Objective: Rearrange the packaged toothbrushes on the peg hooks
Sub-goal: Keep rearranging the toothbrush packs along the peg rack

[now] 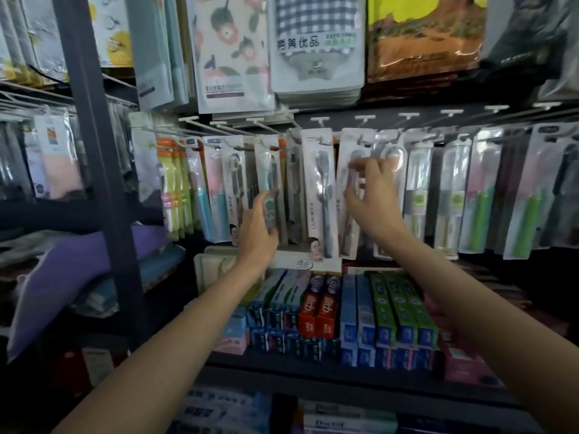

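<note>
A row of packaged toothbrushes hangs from white peg hooks (pixel 260 122) across the middle of the rack. My left hand (pixel 258 227) holds the lower part of a pack with a teal toothbrush (pixel 268 170), thumb and fingers around its edge. My right hand (pixel 371 195) pinches a white pack with a pinkish toothbrush (pixel 349 214) that hangs on its hook, fingers on the front and thumb at the left edge. Between the two hangs a white pack with a grey toothbrush (pixel 321 189).
Toothpaste boxes (pixel 341 311) fill the shelf below the hooks. Green-handled toothbrush packs (pixel 451 195) hang to the right. Bagged textiles (pixel 316 48) hang above. A dark upright post (pixel 94 151) stands at the left, with folded purple cloth (pixel 62 270) behind it.
</note>
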`<move>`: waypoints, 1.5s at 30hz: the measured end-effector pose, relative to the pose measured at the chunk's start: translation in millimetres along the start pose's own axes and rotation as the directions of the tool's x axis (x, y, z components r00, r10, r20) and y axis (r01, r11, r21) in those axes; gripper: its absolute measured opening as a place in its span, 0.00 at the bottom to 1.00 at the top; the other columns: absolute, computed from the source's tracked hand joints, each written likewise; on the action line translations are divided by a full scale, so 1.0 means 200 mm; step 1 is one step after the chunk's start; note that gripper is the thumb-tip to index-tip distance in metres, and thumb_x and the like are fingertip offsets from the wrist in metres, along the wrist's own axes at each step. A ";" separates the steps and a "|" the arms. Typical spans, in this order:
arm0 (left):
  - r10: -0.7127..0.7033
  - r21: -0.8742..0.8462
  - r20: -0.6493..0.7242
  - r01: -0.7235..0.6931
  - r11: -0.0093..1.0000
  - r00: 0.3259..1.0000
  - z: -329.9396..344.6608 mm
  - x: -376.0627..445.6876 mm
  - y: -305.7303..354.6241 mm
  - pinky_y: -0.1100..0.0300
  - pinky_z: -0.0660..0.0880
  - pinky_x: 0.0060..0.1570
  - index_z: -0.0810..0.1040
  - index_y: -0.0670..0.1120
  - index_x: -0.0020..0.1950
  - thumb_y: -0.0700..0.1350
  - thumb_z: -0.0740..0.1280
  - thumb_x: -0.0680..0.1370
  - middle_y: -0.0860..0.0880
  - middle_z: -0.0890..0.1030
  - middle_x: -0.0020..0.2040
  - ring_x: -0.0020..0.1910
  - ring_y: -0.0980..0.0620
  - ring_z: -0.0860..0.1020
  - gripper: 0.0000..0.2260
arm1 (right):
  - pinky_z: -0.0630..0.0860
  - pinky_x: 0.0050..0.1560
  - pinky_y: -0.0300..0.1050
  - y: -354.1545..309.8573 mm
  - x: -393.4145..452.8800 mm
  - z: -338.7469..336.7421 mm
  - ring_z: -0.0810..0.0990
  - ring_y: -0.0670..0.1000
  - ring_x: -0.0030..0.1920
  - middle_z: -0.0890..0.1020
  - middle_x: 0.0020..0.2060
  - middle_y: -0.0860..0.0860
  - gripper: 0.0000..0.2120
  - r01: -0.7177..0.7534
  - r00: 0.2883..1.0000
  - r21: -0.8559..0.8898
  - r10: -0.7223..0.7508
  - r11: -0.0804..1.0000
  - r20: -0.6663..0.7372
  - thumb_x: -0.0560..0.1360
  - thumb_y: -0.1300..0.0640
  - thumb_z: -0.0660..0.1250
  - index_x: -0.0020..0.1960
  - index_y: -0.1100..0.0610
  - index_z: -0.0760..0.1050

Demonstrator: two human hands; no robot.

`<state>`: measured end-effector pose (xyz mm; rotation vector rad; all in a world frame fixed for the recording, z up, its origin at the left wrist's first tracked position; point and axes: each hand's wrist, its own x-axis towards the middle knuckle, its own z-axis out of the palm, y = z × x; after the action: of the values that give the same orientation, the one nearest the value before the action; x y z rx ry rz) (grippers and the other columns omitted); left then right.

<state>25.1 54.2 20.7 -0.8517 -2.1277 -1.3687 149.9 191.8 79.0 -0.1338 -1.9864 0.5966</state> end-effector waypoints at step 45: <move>-0.019 -0.445 0.497 0.274 0.853 0.867 -0.19 0.43 -0.34 0.61 0.78 0.46 0.67 0.55 0.62 0.45 0.70 0.73 0.45 0.76 0.57 0.54 0.51 0.77 0.21 | 0.75 0.57 0.46 -0.04 0.10 0.78 0.76 0.53 0.57 0.77 0.58 0.57 0.22 -0.423 0.861 0.440 0.201 0.792 0.466 0.75 0.62 0.65 0.67 0.60 0.65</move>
<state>-81.5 20.4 51.9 -1.3719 -2.2502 -2.0291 6.8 136.5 41.7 -0.0028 -2.1148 1.4828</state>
